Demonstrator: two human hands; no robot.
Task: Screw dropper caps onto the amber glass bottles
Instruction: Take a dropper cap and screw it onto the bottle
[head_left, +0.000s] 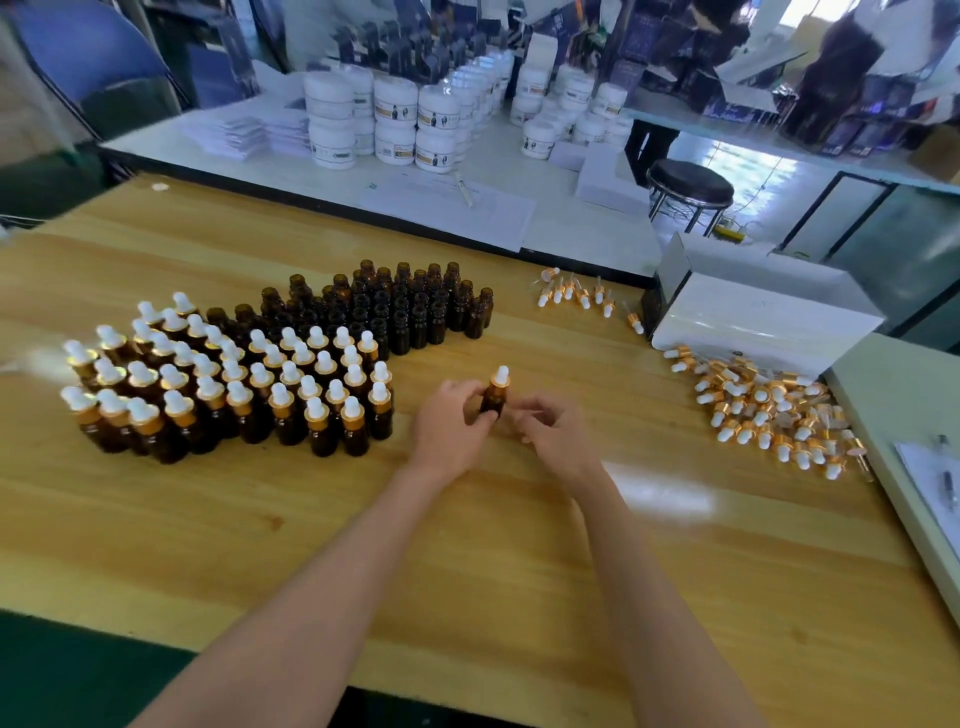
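My left hand (451, 426) grips an amber glass bottle (493, 399) upright near the middle of the wooden table (467, 545). A white-bulbed dropper cap (502, 376) with a gold collar sits on its neck. My right hand (557, 432) hovers just right of the bottle, fingers loosely curled, holding nothing that I can see. Several capped bottles (234, 384) stand grouped at the left. Behind them stand several uncapped bottles (405, 306). A heap of loose dropper caps (769, 410) lies at the right.
A few more droppers (576, 293) lie near the table's far edge. A white box (753, 322) stands at the right, behind the heap. White jars (395, 119) are stacked on the white table beyond. A black stool (690, 187) stands past it.
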